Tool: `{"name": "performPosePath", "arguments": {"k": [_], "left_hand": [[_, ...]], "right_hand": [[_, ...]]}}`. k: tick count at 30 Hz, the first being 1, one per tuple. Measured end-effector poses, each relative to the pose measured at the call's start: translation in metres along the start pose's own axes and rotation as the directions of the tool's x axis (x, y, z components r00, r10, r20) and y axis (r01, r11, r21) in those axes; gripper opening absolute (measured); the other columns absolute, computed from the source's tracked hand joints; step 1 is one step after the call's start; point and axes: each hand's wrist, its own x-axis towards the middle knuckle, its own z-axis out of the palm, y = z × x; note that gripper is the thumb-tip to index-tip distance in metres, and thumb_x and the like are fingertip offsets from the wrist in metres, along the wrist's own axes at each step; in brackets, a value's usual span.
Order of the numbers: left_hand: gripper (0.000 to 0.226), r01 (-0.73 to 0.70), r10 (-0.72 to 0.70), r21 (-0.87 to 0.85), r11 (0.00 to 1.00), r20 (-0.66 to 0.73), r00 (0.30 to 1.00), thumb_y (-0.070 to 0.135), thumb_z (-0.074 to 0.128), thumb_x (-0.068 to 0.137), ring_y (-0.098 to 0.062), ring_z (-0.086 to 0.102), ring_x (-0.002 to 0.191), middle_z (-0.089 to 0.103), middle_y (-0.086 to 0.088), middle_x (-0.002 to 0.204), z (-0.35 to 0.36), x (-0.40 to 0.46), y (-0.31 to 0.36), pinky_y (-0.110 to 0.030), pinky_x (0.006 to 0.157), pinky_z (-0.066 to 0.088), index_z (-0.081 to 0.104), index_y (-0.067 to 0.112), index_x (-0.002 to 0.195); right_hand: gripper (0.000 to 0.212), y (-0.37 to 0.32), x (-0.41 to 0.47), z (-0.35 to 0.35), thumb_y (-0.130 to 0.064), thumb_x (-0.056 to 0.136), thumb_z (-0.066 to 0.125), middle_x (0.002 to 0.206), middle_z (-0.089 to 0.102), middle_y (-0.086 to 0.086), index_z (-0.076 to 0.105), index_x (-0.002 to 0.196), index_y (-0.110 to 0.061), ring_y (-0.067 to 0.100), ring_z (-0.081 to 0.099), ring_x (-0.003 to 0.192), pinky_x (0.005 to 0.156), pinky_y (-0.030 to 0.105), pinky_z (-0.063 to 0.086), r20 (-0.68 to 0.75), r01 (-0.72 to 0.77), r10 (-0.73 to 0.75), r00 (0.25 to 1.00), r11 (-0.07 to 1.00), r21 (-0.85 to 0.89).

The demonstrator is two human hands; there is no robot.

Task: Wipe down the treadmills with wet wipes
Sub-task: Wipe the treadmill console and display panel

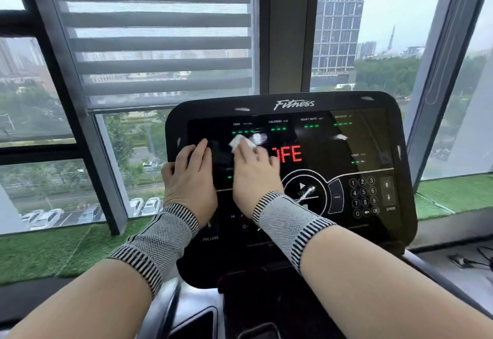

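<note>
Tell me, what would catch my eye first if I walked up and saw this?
Probably the red glowing letters mid-screen on the black treadmill console, partly hidden by the right hand pressing a white wet wipe against the display. The left hand grips the console's left edge. Behind, tall windows show a glass tower and trees.

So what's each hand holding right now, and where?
Right hand presses the wet wipe flat under its fingertips. Left hand grips the console by its left edge.
</note>
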Motion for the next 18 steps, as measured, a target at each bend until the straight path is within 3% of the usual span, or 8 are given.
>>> {"name": "performPosePath", "arguments": {"k": [2,6,7,11,12,15,16,18], "left_hand": [[0.065,0.003,-0.004,0.011,1.0,0.01,1.0,0.01,0.062,0.073,-0.02,0.024,0.129,0.038,-0.003,0.15,0.0,-0.002,-0.002,-0.037,0.092,0.017,0.048,0.006,0.136],[0.054,-0.002,0.002,0.003,1.0,-0.025,1.0,0.012,0.059,0.082,-0.02,0.024,0.128,0.04,-0.004,0.149,0.004,-0.005,-0.003,-0.037,0.091,0.016,0.049,0.006,0.135],[0.055,-0.01,0.01,0.0,1.0,-0.028,1.0,0.012,0.06,0.082,-0.02,0.024,0.128,0.04,-0.004,0.149,0.004,-0.004,-0.002,-0.037,0.091,0.016,0.048,0.005,0.136],[0.063,-0.061,0.061,0.008,0.998,-0.028,0.998,0.011,0.064,0.069,-0.022,0.031,0.127,0.044,-0.004,0.146,0.005,-0.002,0.002,-0.039,0.09,0.022,0.053,0.005,0.131],[0.063,-0.072,0.072,0.012,0.997,-0.03,0.997,0.012,0.063,0.069,-0.023,0.032,0.127,0.044,-0.004,0.145,0.006,-0.002,0.004,-0.041,0.091,0.024,0.053,0.005,0.131],[0.061,-0.113,0.113,0.003,0.994,-0.017,0.993,0.015,0.062,0.071,-0.023,0.032,0.128,0.045,-0.004,0.146,0.008,-0.001,0.015,-0.048,0.091,0.033,0.054,0.005,0.131],[0.061,-0.131,0.131,0.006,0.991,-0.001,0.991,0.016,0.061,0.072,-0.023,0.031,0.128,0.044,-0.004,0.147,0.008,-0.001,0.019,-0.049,0.092,0.033,0.053,0.006,0.131],[0.061,-0.167,0.167,0.016,0.986,0.022,0.986,0.018,0.062,0.072,-0.022,0.031,0.128,0.043,-0.003,0.147,0.011,-0.001,0.026,-0.05,0.093,0.035,0.054,0.007,0.131]], "right_hand": [[0.067,0.002,-0.011,0.006,-0.016,0.087,0.045,0.155,0.008,0.006,0.018,0.147,-0.004,0.028,0.029,0.127,0.1,0.042,0.029,-0.026,-0.024,0.024,0.999,1.0,-0.011],[0.066,-0.016,-0.019,0.011,-0.019,0.092,0.04,0.157,0.004,-0.002,0.012,0.15,-0.011,0.027,0.024,0.13,0.102,0.042,0.028,0.073,0.32,-0.32,0.944,0.947,0.018],[0.066,-0.014,-0.011,0.01,-0.018,0.091,0.041,0.156,0.005,-0.002,0.012,0.15,-0.013,0.027,0.024,0.13,0.103,0.043,0.028,0.067,0.295,-0.295,0.953,0.956,0.008],[0.065,0.019,-0.002,0.003,-0.016,0.086,0.047,0.155,0.009,0.003,0.021,0.145,-0.009,0.028,0.031,0.124,0.099,0.043,0.032,-0.028,-0.105,0.106,0.994,0.994,0.018],[0.065,0.023,-0.009,0.008,-0.017,0.086,0.048,0.155,0.011,0.004,0.023,0.145,-0.008,0.029,0.033,0.123,0.098,0.044,0.034,-0.026,-0.078,0.078,0.997,0.997,0.017],[0.066,0.027,-0.031,0.021,-0.017,0.08,0.054,0.152,0.027,0.005,0.036,0.143,-0.006,0.029,0.044,0.119,0.091,0.045,0.042,-0.012,0.219,-0.219,0.976,0.975,-0.03],[0.066,0.032,-0.031,0.021,-0.017,0.081,0.054,0.153,0.026,0.003,0.035,0.143,-0.008,0.028,0.043,0.12,0.092,0.044,0.041,-0.004,0.199,-0.199,0.98,0.98,-0.029],[0.064,0.044,-0.027,0.017,-0.019,0.086,0.049,0.155,0.016,-0.001,0.028,0.146,-0.012,0.025,0.036,0.125,0.098,0.042,0.035,-0.01,0.003,-0.003,1.0,1.0,0.029]]}}
